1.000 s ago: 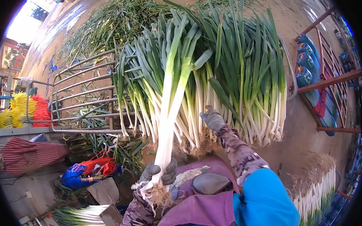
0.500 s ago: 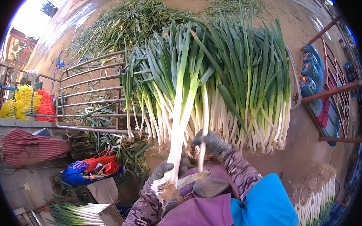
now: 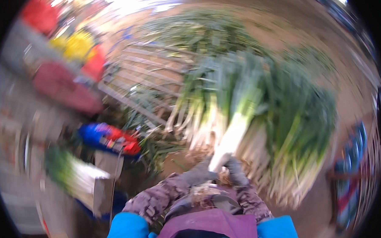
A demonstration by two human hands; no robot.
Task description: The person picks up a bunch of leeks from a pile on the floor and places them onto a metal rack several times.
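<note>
A few thick green onions (image 3: 234,134) lean away from my body, white stalks toward me and green leaves pointing outward. Gloved, my left hand (image 3: 198,174) is closed around their lower white part from the left side. My right hand (image 3: 236,172), in a dark glove, grips the same stalks from the right. Their shaggy roots (image 3: 201,194) hang over my lap near the purple apron (image 3: 208,226). Just beyond both hands, a big pile of green onions (image 3: 299,127) rests on a metal rack (image 3: 148,72). The picture is blurred, so single fingers are hard to make out.
More green onions (image 3: 80,175) lie at the left beside a cardboard piece (image 3: 103,188). A blue and red bag (image 3: 110,137) sits near cut leaves (image 3: 158,150). Trimmed leaves (image 3: 203,29) cover ground beyond the rack. Blue bundles (image 3: 348,167) stand at the right.
My view has swung to the left. My right hand has moved from a single thin stalk over to the thick stalks that my left hand holds; both hands are now together.
</note>
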